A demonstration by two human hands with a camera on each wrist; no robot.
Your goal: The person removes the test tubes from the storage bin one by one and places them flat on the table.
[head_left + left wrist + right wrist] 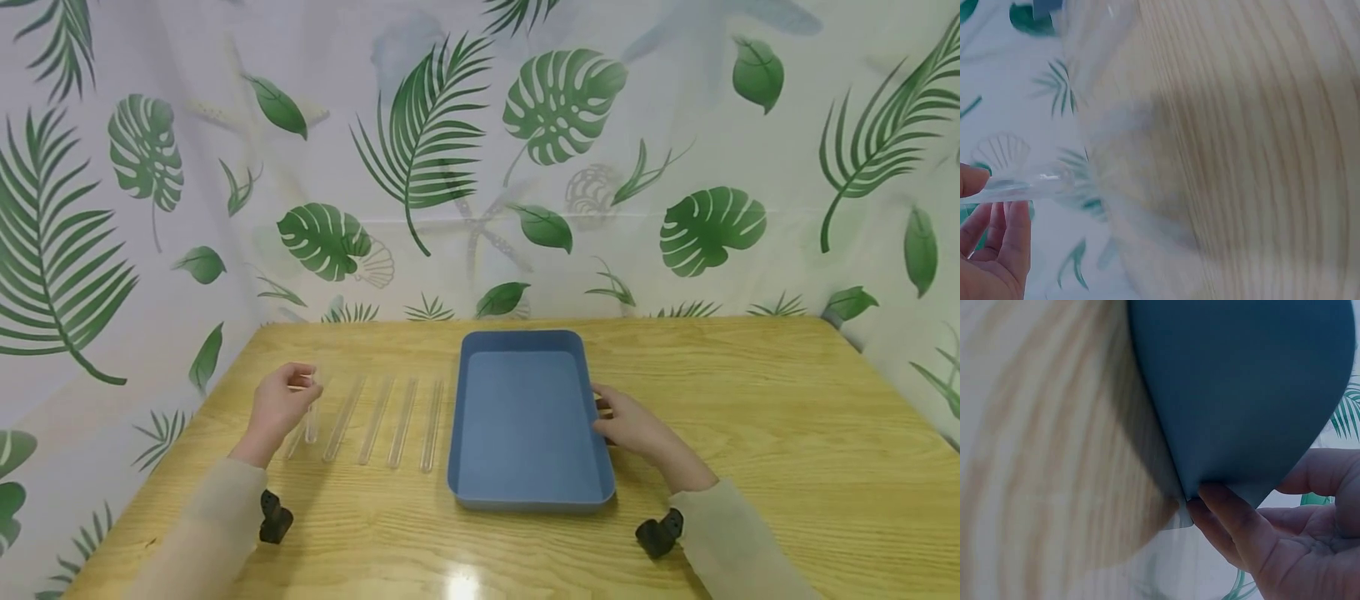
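My left hand [283, 402] pinches a clear test tube [312, 421] between thumb and fingers, above the left side of the table. In the left wrist view the held tube [1041, 181] reaches out past the fingertips, its end pointing away from the hand. Several more clear tubes [405, 423] lie side by side on the wood, to the right of this hand. My right hand [633, 423] rests its fingers against the outer right wall of a blue rectangular tray [531, 506]. Up close, the fingertips [1225, 497] touch the low part of that wall [1241, 394].
The wooden table [750, 400] ends at the back against a white curtain [465, 167] printed with green leaves. More of this fabric hangs at the left and right sides. The tray stands just right of the row of tubes.
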